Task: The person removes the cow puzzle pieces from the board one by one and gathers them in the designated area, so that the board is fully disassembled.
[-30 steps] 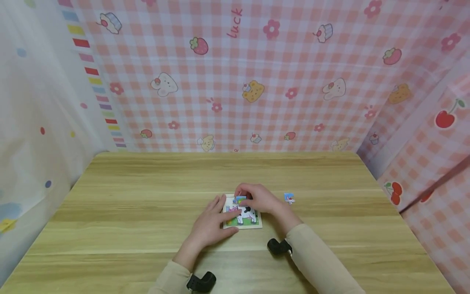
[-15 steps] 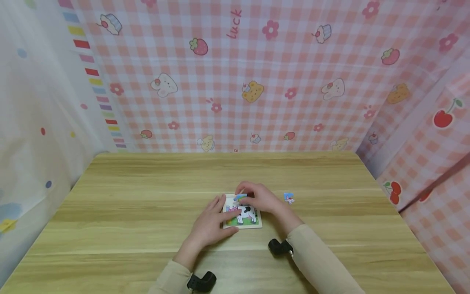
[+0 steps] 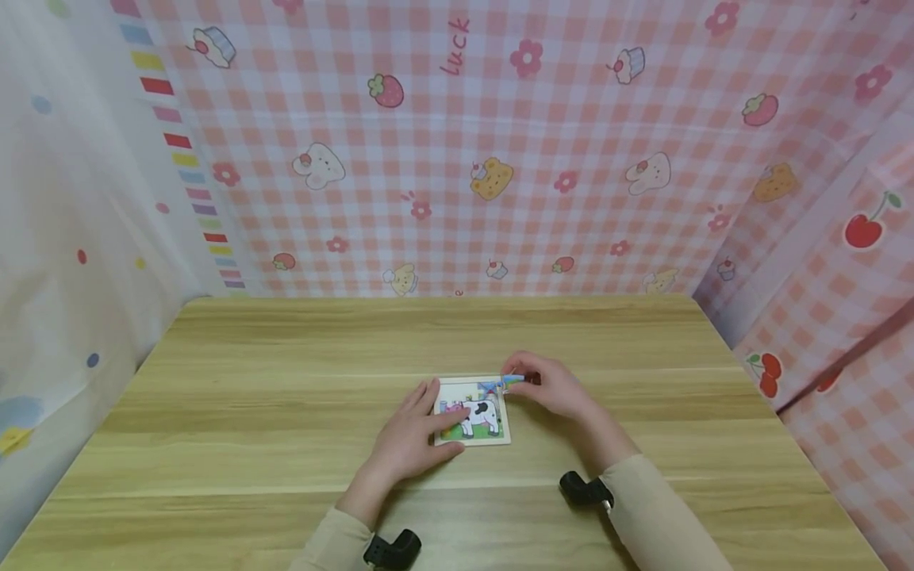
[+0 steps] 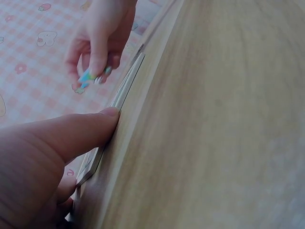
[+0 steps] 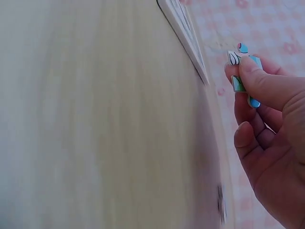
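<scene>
A small wooden jigsaw puzzle board point(image 3: 454, 391) with a cow picture point(image 3: 481, 414) lies flat near the middle of the table. My left hand point(image 3: 407, 436) rests on its left side, thumb along the near edge and one straight finger across the cow. Bare white backing shows at the board's upper left. Over the upper right corner, my right hand point(image 3: 558, 390) pinches a puzzle piece point(image 3: 512, 381) between thumb and fingers. In the right wrist view, this puzzle piece point(image 5: 239, 85) shows blue, green and white patches, partly covered by the thumb.
Low in the right wrist view, a thin flat piece point(image 5: 221, 202) lies on the wooden table point(image 3: 286, 381). A pink checked cloth point(image 3: 428, 119) hangs behind the table's far edge. Black wrist cameras point(image 3: 394, 549) sit by both sleeves.
My right hand has moved right with the puzzle piece, from the board's top middle to its upper right corner. It now hides the loose piece on the table. My left hand stays put.
</scene>
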Demonstrator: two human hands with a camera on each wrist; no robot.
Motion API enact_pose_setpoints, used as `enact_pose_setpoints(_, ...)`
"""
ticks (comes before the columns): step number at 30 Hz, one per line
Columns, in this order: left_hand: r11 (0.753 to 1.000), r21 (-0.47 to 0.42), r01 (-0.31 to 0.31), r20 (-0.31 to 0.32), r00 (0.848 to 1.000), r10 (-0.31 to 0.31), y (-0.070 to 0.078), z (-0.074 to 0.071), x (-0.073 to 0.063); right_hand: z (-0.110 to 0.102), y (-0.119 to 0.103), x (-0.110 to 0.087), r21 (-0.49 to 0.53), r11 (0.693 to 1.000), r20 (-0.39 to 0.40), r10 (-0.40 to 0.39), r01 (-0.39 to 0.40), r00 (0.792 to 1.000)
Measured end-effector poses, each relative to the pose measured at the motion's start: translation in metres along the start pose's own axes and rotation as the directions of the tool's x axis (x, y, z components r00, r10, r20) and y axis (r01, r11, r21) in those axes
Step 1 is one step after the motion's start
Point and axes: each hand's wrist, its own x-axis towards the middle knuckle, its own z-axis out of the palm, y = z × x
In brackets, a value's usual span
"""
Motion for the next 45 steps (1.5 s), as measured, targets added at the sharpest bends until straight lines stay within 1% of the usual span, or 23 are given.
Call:
enact_pose_setpoints(3,1.0,0.005,0.01,0.007,1.0,-0.01,0.0,0.0,0.0,-0.008,0.005,-0.007,0.012,1.0,-0.014,0.015,-0.015,1.0)
enact_pose_setpoints(9,1.0,0.006,0.022,0.006,1.0,-0.022,-0.001,0.0,-0.001,-0.024,0.016,-0.018,0.054,0.995,-0.05,0.084,-0.081,0.995)
enact_pose_setpoints(12,1.0,0.005,0.021,0.001,1.0,-0.021,-0.001,0.0,-0.001,-0.032,0.021,-0.025,0.069,0.994,-0.076,0.089,-0.084,0.993)
enact_pose_setpoints(16,1.0,0.01,0.015,0.0,1.0,-0.015,-0.001,0.0,-0.001,-0.041,0.029,-0.033,0.078,0.993,-0.092,0.099,-0.092,0.991)
enact_pose_setpoints(23,1.0,-0.003,0.012,-0.002,1.0,-0.012,0.001,0.0,-0.001,-0.059,0.042,-0.049,0.095,0.984,-0.091,0.162,-0.154,0.983)
enact_pose_setpoints(25,1.0,-0.004,0.015,-0.001,1.0,-0.015,0.001,0.0,-0.001,-0.063,0.046,-0.053,0.095,0.983,-0.092,0.166,-0.157,0.982)
enact_pose_setpoints(30,0.999,0.0,0.033,0.005,0.999,-0.033,0.0,0.002,0.0,-0.071,0.056,-0.06,0.065,0.988,-0.095,0.143,-0.137,0.985)
enact_pose_setpoints(33,0.999,-0.002,0.035,0.003,0.999,-0.035,-0.001,0.004,0.0,-0.074,0.06,-0.062,0.045,0.986,-0.089,0.162,-0.158,0.983)
enact_pose_setpoints(41,1.0,0.002,0.023,0.002,1.0,-0.023,-0.001,0.004,0.001,-0.074,0.065,-0.059,-0.037,0.982,-0.086,0.183,-0.186,0.979)
enact_pose_setpoints(45,1.0,0.006,0.021,0.003,1.0,-0.021,-0.001,0.004,0.001,-0.072,0.067,-0.057,-0.077,0.981,-0.105,0.17,-0.179,0.98)
